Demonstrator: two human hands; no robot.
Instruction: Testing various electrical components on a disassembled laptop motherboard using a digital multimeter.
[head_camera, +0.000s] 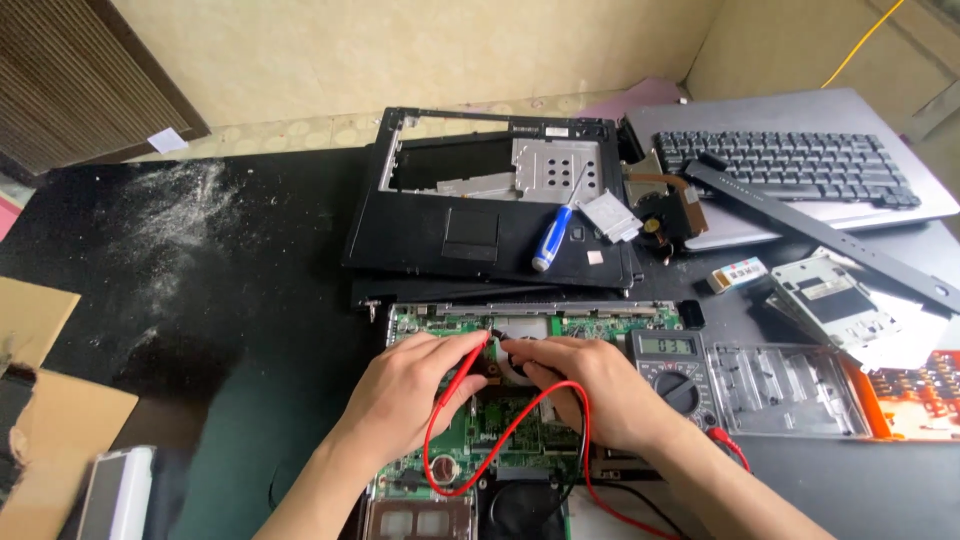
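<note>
A green laptop motherboard (600, 322) lies on the black table in front of me. My left hand (410, 390) pinches a red multimeter probe (462, 372), its tip touching the board near the top middle. Beside it, my right hand (590, 385) holds a black probe (512, 352), tip down on the same area. A red lead (500, 440) loops across the board below my hands. The grey multimeter (672, 372) with a lit display sits just right of my right hand.
A black laptop palmrest shell (440, 225) lies behind the board with a blue-handled screwdriver (552, 240) on it. A keyboard (790, 165), fan and heatsink (665, 205), black trim strip, drive caddy (825, 300), clear plastic tray (780, 385) sit right. Cardboard (50, 420) lies left.
</note>
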